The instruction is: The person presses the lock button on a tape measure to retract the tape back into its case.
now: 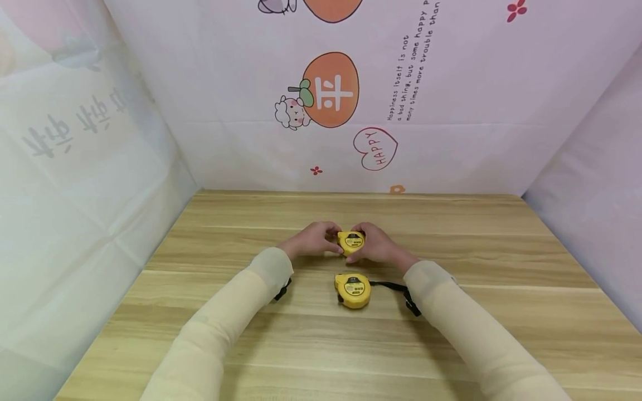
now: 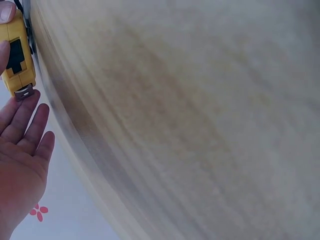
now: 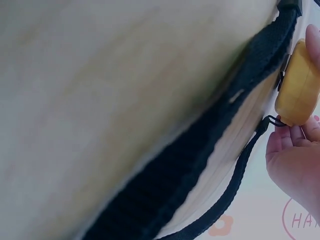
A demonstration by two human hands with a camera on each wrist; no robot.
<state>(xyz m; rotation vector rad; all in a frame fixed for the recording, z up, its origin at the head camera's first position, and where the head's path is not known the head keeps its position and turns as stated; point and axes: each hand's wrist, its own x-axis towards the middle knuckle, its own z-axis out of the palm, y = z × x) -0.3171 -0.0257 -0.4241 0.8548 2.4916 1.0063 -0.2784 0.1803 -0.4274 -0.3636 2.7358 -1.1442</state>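
Note:
Two yellow tape measures lie around the middle of the table in the head view. My right hand (image 1: 378, 245) holds the far tape measure (image 1: 351, 241) at its right end, thumb on the near side and fingers on the far side. At its left end, my left hand (image 1: 313, 239) pinches it between thumb and fingers. In the left wrist view, the fingertips (image 2: 31, 97) touch the metal end hook (image 2: 24, 92). A black wrist strap (image 3: 232, 187) hangs from the case in the right wrist view. Closer to me lies the second tape measure (image 1: 353, 291), untouched.
The near tape measure's black strap (image 1: 388, 284) runs right toward my right wrist. Wood-grain table (image 1: 321, 356) reaches to a printed white cloth (image 1: 241, 150) at the back. More cloth (image 1: 75, 195) hangs along the left and right sides.

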